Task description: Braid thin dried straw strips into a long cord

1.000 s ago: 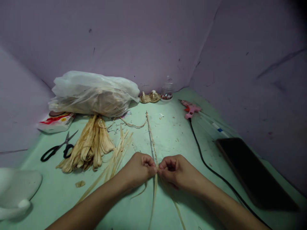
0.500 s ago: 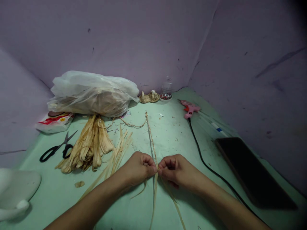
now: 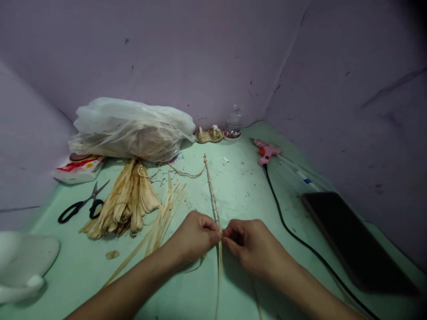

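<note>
A thin braid point(image 3: 212, 192) of straw-coloured fibre runs from the far middle of the table towards me. At its near end my left hand point(image 3: 200, 236) pinches the strands between thumb and fingers. Just right of it, my right hand point(image 3: 248, 244) is closed in a pinch on a strand at the same spot, the fingertips of both hands almost touching. Loose fibre strands point(image 3: 219, 275) hang down from the pinch towards the near edge. Left of my left hand lie several flat fibre strips point(image 3: 163, 218), partly hidden by my forearm.
At left are a dried fibre bundle point(image 3: 125, 204), black scissors point(image 3: 83, 205), a red-white box point(image 3: 80, 171) and a white object point(image 3: 30, 262). Behind stand a plastic bag point(image 3: 133, 129), small woven slippers point(image 3: 209, 134) and a bead container point(image 3: 232, 129). A pink glue gun point(image 3: 267, 150) and phone point(image 3: 356, 240) lie right.
My right hand has turned slightly and its wrist sits a little further right, still pinching beside the left. The hanging strand on the right is now mostly hidden. The view has shifted slightly.
</note>
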`<state>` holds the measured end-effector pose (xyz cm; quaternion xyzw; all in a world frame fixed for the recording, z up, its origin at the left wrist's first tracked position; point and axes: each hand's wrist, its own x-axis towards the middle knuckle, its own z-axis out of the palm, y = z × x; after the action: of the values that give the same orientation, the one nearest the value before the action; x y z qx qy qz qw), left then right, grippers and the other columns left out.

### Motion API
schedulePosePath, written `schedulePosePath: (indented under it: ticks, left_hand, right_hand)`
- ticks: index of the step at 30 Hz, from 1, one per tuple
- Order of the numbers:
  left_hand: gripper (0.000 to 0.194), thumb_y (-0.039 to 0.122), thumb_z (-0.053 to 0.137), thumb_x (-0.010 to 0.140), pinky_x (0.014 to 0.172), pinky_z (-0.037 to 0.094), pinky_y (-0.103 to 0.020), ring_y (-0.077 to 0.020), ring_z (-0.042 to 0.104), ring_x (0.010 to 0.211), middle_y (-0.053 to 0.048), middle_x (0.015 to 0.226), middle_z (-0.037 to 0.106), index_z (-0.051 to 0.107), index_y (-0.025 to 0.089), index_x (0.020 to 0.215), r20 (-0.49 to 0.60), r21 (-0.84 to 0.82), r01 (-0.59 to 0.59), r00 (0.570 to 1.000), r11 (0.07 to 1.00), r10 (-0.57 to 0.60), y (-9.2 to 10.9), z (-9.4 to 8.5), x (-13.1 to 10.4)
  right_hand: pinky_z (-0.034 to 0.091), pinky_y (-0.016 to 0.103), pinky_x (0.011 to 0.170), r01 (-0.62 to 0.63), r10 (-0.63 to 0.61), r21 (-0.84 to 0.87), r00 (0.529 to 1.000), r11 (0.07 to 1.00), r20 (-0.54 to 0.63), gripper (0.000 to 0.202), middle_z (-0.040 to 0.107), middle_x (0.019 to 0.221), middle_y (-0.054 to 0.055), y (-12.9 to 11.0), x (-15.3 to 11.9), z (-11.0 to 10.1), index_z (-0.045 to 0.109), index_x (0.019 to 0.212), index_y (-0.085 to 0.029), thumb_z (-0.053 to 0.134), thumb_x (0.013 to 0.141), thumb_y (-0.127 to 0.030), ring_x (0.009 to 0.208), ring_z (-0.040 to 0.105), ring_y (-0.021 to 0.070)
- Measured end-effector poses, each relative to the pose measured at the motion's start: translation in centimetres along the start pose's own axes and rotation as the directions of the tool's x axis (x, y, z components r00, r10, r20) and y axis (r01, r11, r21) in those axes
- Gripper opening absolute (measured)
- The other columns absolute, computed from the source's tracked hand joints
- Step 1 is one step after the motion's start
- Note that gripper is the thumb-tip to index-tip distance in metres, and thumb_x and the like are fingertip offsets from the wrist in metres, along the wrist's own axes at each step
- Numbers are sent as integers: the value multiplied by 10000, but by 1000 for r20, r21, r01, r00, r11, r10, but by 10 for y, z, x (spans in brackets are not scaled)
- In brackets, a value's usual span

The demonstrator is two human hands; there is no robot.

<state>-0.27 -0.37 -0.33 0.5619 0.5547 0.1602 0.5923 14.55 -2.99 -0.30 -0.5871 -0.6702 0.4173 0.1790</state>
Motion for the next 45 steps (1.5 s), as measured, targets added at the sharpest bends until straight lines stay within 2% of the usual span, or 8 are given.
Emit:
schedulePosePath:
  ticks: [8,14,19,23,25,31,36,45]
  left_hand:
    - [101,141,499,536,430,225,-198,-53,303,429,42,405,380,584,100,499,-32,-24,73,997,997,-74,6,0,-3]
    - [67,113,523,509,417,200,-201,-44,269,397,56,359,355,553,113,449,-36,-176,155,986,972,-164,10,2,-5]
    - [76,116,527,511,424,209,-203,-46,281,398,53,353,365,540,118,437,-24,-205,172,983,964,-181,9,1,-5]
    - [53,120,517,511,439,217,-204,-46,289,421,48,395,393,548,108,469,-11,-143,128,991,981,-131,6,-1,-5]
    - [51,131,511,514,442,217,-205,-50,298,432,45,409,396,549,107,490,7,-132,110,994,985,-110,5,-2,-5]
    - [61,162,504,529,428,179,-207,-45,265,412,54,400,370,539,117,507,78,-134,116,991,984,-106,5,-5,-4]
    - [57,151,506,523,431,189,-201,-43,264,417,54,407,376,547,116,506,92,-146,110,991,983,-97,5,-5,-4]
    - [59,131,484,545,432,185,-197,-40,264,429,54,429,374,537,111,534,102,-109,70,993,992,-58,3,-7,-3]
  right_hand:
    - [256,230,423,65,-65,-139,998,988,9,173,594,529,50,-10,-10,-5,634,632,-173,494,715,-231,446,462,112]
    - [256,246,460,231,-204,-382,973,895,109,178,621,626,53,-13,-21,10,591,679,-162,416,707,-141,497,516,129]
    - [239,255,454,263,-220,-420,964,868,148,206,624,664,63,-12,-22,18,601,791,-136,442,660,-120,495,508,130]
    - [269,226,457,252,-209,-227,958,941,199,152,596,612,31,-16,-23,7,606,689,-154,459,714,-186,488,463,98]
    - [269,204,431,135,-124,-36,968,990,219,218,535,516,-1,-17,-20,-4,599,614,-161,479,741,-292,449,411,77]
    - [295,186,424,-110,109,329,994,938,22,144,491,534,-16,-6,3,-25,578,674,-146,515,716,-269,447,375,62]
    - [284,180,407,-270,164,430,949,862,268,91,490,534,-33,-3,6,-7,552,737,-142,561,652,-171,419,370,50]
    - [282,185,445,-177,113,430,979,885,170,74,455,520,-31,1,7,3,524,672,-140,460,687,-105,458,375,63]
